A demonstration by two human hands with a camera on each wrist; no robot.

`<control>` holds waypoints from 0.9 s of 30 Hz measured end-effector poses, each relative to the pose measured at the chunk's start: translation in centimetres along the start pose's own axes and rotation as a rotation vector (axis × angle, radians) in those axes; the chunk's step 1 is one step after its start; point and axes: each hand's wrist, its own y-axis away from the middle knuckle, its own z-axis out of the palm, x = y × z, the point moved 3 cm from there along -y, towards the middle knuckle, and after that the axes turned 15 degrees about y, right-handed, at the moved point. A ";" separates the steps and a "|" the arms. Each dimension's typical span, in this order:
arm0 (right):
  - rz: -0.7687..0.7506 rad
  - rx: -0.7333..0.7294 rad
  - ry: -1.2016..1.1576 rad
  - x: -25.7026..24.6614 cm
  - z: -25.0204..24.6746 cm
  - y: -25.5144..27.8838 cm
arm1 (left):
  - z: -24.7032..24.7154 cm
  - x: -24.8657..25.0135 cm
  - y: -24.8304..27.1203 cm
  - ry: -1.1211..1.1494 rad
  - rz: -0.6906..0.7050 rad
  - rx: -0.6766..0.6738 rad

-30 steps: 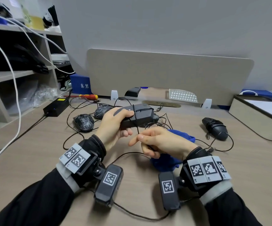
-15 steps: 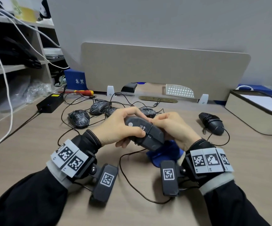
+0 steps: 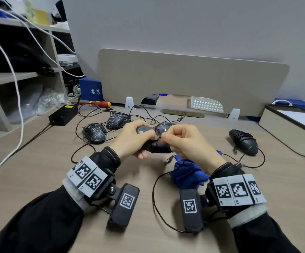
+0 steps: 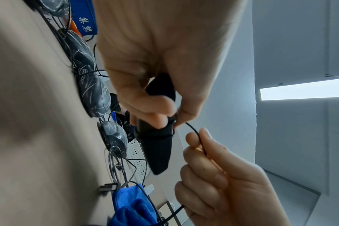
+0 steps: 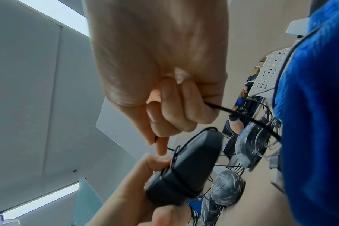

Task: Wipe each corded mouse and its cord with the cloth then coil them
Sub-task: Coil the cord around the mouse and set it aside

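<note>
At frame centre the left hand [image 3: 133, 141] grips a black mouse [image 3: 157, 147] above the tabletop [image 3: 38, 179] while the right hand [image 3: 184, 141] pinches its cord [image 4: 195, 133], partly wound on; one wrapped mouse [image 3: 243, 141] lies right, three patterned mice [image 3: 95, 133] apparently remain.

My left hand [image 3: 131, 141] is raised in front of me, fingers and thumb curled round the black mouse [image 3: 157, 147]; my right hand [image 3: 186, 143] sits close beside it, fingers folded in, thumb and forefinger pinching its cord [image 4: 200, 140]; both forearms, in dark sleeves, angle inward, wrists level.
</note>
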 end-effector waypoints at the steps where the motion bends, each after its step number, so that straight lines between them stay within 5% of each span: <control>1: 0.004 -0.030 -0.018 0.0 0.2 0.0 | -0.2 0.1 -0.1 0.047 -0.006 0.034; 13: 0.005 -0.191 -0.019 -0.1 1.8 0.3 | -0.9 -0.3 -0.4 0.418 -0.008 0.134; 22: 0.100 -0.226 0.028 1.0 2.0 0.0 | -0.7 0.3 -0.1 0.582 -0.024 0.081; 27: 0.253 -0.150 0.019 1.7 1.0 0.0 | -0.6 1.0 0.2 0.572 0.040 -0.087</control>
